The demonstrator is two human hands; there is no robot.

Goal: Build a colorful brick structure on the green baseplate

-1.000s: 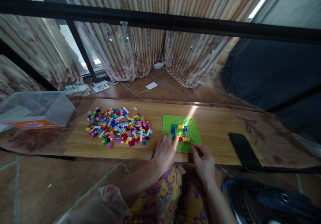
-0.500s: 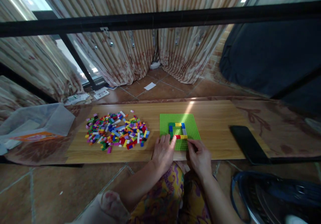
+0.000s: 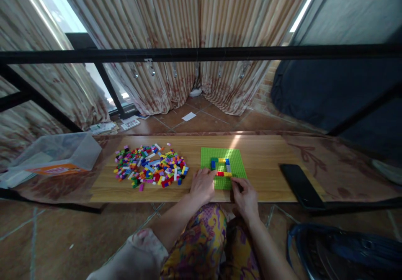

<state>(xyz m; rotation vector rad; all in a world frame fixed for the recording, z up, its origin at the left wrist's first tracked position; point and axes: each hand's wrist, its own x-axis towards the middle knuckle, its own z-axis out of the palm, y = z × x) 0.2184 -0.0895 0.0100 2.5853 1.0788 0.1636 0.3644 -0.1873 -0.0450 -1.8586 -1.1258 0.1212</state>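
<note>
A green studded baseplate [image 3: 238, 159] lies on the wooden board in front of me. On it, blue, green, yellow, grey and red bricks form a rectangular outline with a bare middle. My left hand [image 3: 203, 184] rests over the plate's left front part, fingers stretched, its thumb by the red brick [image 3: 220, 174]. My right hand [image 3: 245, 195] is at the plate's front right, thumb and forefinger pinched together just below the yellow brick [image 3: 228, 174]. Whatever is between those fingertips is too small to make out.
Many loose coloured bricks [image 3: 150, 167] are heaped on the board's left half. A clear plastic box [image 3: 72, 152] stands farther left. To the right, a black phone [image 3: 302, 186] lies across the board's edge. A black metal bar [image 3: 201, 54] crosses beyond the board.
The camera view has tilted up, so the scene sits lower. Both hands stay at the baseplate in nearly the same pose, and the brick outline looks the same.
</note>
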